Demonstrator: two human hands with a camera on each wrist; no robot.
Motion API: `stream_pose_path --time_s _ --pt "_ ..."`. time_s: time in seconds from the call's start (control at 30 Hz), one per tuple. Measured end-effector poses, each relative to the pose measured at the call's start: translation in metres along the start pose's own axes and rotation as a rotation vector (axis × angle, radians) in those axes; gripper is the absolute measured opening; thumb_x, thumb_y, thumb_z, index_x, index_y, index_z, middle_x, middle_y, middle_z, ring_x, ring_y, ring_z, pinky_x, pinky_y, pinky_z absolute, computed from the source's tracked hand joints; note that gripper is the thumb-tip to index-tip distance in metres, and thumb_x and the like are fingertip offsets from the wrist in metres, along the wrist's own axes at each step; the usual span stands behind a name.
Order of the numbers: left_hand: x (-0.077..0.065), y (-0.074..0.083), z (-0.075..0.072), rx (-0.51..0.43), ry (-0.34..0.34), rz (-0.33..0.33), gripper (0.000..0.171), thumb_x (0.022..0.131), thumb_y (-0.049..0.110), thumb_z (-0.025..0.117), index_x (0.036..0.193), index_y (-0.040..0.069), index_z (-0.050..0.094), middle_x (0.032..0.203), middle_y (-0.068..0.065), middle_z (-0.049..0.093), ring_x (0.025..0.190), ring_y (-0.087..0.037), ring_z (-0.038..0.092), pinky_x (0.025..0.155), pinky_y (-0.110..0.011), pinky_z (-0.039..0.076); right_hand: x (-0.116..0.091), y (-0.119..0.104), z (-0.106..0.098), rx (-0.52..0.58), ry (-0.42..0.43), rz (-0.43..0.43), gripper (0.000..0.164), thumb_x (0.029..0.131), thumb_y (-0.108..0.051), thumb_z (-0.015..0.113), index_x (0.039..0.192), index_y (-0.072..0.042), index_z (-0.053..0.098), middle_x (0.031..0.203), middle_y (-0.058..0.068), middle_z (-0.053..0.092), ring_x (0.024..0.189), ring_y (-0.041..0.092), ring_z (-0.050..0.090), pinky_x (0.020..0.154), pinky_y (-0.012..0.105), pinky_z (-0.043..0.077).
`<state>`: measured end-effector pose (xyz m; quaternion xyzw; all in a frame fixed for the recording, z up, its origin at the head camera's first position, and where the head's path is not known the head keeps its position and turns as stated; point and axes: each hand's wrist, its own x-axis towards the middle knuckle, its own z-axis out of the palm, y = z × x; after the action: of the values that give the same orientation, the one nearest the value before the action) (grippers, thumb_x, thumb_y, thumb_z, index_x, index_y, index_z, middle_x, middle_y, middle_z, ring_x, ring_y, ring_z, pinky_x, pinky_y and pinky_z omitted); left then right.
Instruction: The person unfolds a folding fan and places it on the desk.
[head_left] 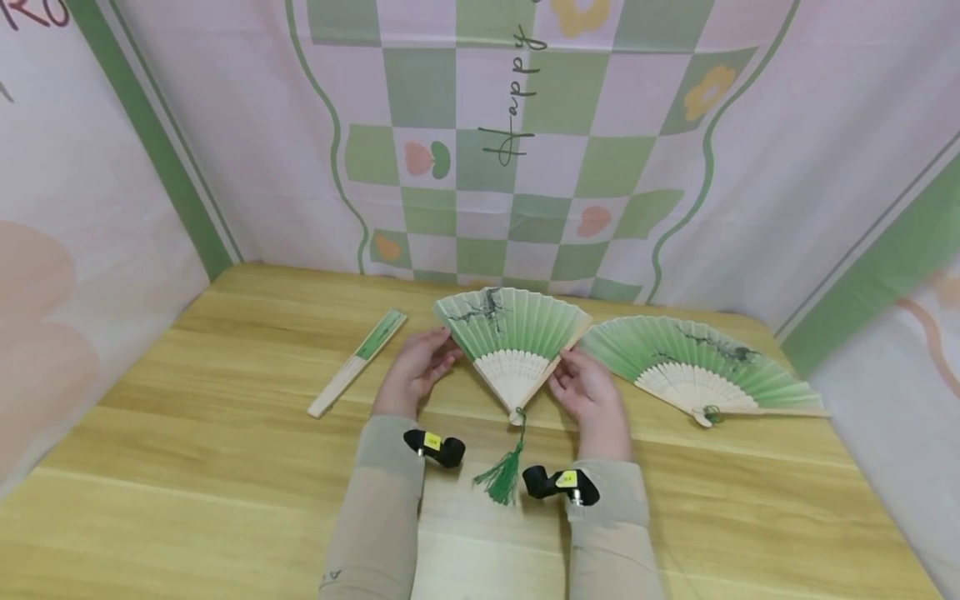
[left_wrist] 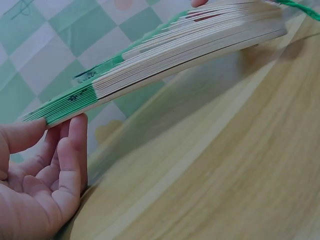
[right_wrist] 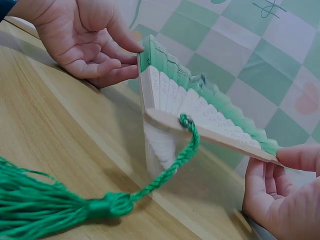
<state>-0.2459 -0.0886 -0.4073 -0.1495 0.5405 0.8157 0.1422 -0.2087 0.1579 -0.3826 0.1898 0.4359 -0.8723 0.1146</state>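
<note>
reaching over the wood-grain table (head_left: 187,500), two forearms in beige sleeves (head_left: 378,508) run side by side. the left hand (head_left: 420,368) pinches one edge of the middle fan (head_left: 517,329) between thumb and fingers; the right hand (head_left: 591,390) pinches its other edge, so each grip is closed on it. that fan is half spread and tilted between them, its pleated green leaf printed with a dark branch, its pale ribs pierced. one stringy green tassel (head_left: 501,477) trails on a braided cord. three fans in all: a folded fan (head_left: 358,362) lies left, a wide fan (head_left: 697,367) right.
</note>
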Motion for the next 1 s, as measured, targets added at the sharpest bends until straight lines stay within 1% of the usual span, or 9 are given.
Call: stream_pose_path --time_s 0.1,0.17,0.27,0.33,0.4,0.53,0.7,0.9,1.0 --pt "0.0004 -0.0002 -0.0008 -0.014 0.019 0.009 0.034 0.101 0.018 0.055 0.132 0.004 0.057 0.102 -0.003 0.067 0.088 -0.014 0.062 0.077 -0.019 0.051 -0.0001 -0.0001 0.0 0.021 0.022 0.001 0.029 0.105 -0.01 0.043 0.133 -0.018 0.045 0.102 -0.006 0.062 0.104 0.007 0.055 0.095 0.02 0.045" --pt "0.0 0.0 -0.001 -0.025 0.026 0.018 0.034 0.102 0.018 0.055 0.133 0.003 0.056 0.099 -0.002 0.067 0.087 -0.013 0.062 0.076 -0.019 0.051 -0.0003 -0.0001 0.0002 0.028 0.031 0.001 0.042 0.105 -0.012 0.043 0.146 -0.02 0.035 0.106 -0.006 0.058 0.105 0.006 0.053 0.096 0.02 0.044" --pt "-0.0018 0.0006 -0.0007 -0.038 0.033 0.034 0.035 0.102 0.017 0.054 0.133 0.002 0.056 0.093 0.0 0.065 0.083 -0.011 0.061 0.074 -0.018 0.05 -0.0012 -0.0004 0.0007 0.039 0.04 -0.003 0.053 0.106 -0.013 0.042 0.154 -0.02 0.022 0.11 -0.005 0.054 0.107 0.006 0.052 0.098 0.021 0.043" --pt "-0.0028 0.0009 -0.0006 -0.042 0.04 0.043 0.035 0.102 0.017 0.054 0.133 0.002 0.056 0.09 0.002 0.064 0.081 -0.01 0.061 0.072 -0.017 0.05 -0.0015 -0.0005 0.0009 0.045 0.046 -0.009 0.047 0.106 -0.013 0.042 0.15 -0.02 0.027 0.112 -0.004 0.053 0.107 0.006 0.052 0.098 0.021 0.043" --pt "-0.0036 0.0014 -0.0007 -0.045 0.046 0.051 0.035 0.102 0.017 0.054 0.134 0.002 0.056 0.088 0.002 0.063 0.079 -0.009 0.06 0.071 -0.017 0.05 -0.0021 -0.0006 0.0013 0.051 0.05 -0.015 0.035 0.106 -0.013 0.042 0.14 -0.019 0.037 0.112 -0.003 0.053 0.108 0.007 0.052 0.097 0.021 0.044" --pt "-0.0043 0.0023 -0.0016 -0.063 0.061 0.061 0.034 0.102 0.016 0.054 0.133 0.002 0.056 0.088 0.003 0.063 0.08 -0.01 0.059 0.072 -0.018 0.05 -0.0032 -0.0012 0.0012 0.062 0.049 -0.014 0.02 0.106 -0.014 0.043 0.124 -0.02 0.045 0.11 -0.004 0.054 0.107 0.006 0.051 0.094 0.019 0.045" --pt "-0.0053 0.0037 -0.0025 -0.087 0.079 0.069 0.034 0.103 0.016 0.053 0.134 0.003 0.056 0.091 0.002 0.063 0.083 -0.011 0.059 0.075 -0.018 0.049 -0.0043 -0.0027 -0.0006 0.084 0.053 -0.016 0.021 0.106 -0.015 0.041 0.125 -0.019 0.046 0.107 -0.005 0.054 0.107 0.006 0.049 0.098 0.02 0.042" --pt "-0.007 0.0047 -0.0027 -0.124 0.088 0.065 0.033 0.103 0.016 0.052 0.134 0.005 0.055 0.093 0.002 0.063 0.086 -0.012 0.059 0.078 -0.018 0.048 -0.0058 -0.0041 -0.0027 0.096 0.042 -0.017 0.022 0.106 -0.014 0.038 0.126 -0.02 0.045 0.112 -0.004 0.052 0.112 0.006 0.047 0.109 0.022 0.035" --pt "-0.0078 0.0051 -0.0025 -0.125 0.091 0.07 0.033 0.104 0.017 0.051 0.133 0.004 0.055 0.092 0.003 0.063 0.085 -0.011 0.059 0.078 -0.018 0.048 -0.0055 -0.0046 -0.0034 0.098 0.039 -0.014 0.022 0.106 -0.014 0.038 0.126 -0.02 0.045 0.112 -0.004 0.052 0.112 0.006 0.047 0.111 0.022 0.034"
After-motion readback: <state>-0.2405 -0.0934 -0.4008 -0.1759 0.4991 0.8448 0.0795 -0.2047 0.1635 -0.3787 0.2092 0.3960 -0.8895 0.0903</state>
